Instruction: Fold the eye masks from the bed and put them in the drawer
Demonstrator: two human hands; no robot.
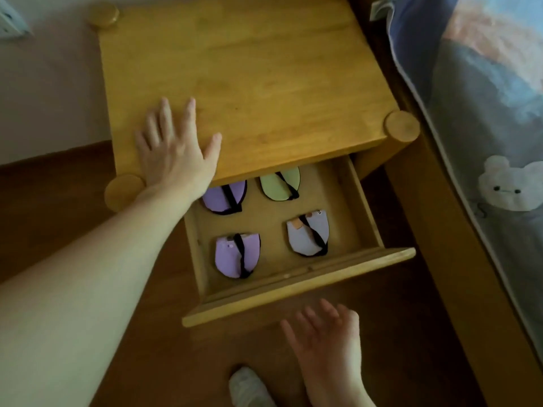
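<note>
Drawer point(296, 286) of the wooden nightstand point(249, 83) stands pulled out, its front panel nearest the camera. Four folded eye masks lie on the drawer floor in two rows, each apart from the others and each crossed by a black strap. Rear row: a purple mask point(219, 198), partly under the nightstand's top edge and partly covered by the left wrist, and a green mask point(279, 185), also partly under that edge. Front row: a lilac mask point(232, 257) at the left and a pale mask point(307, 233) at the right; both carry small markings too blurred to read. Left hand point(173, 151) rests flat, palm down, on the front left part of the nightstand top, fingers straight and spread, grasping nothing. Right hand point(329, 339) hovers below the drawer front, palm turned up towards the camera, fingers relaxed and slightly bent, holding nothing; whether it touches the panel cannot be told. Bed point(482, 118) with a blue-grey patterned cover stands to the right of the nightstand, a white bear motif point(505, 186) showing on the cover. A foot in a grey sock point(249, 389) stands on the dark wooden floor point(152, 362) at the bottom edge.
</note>
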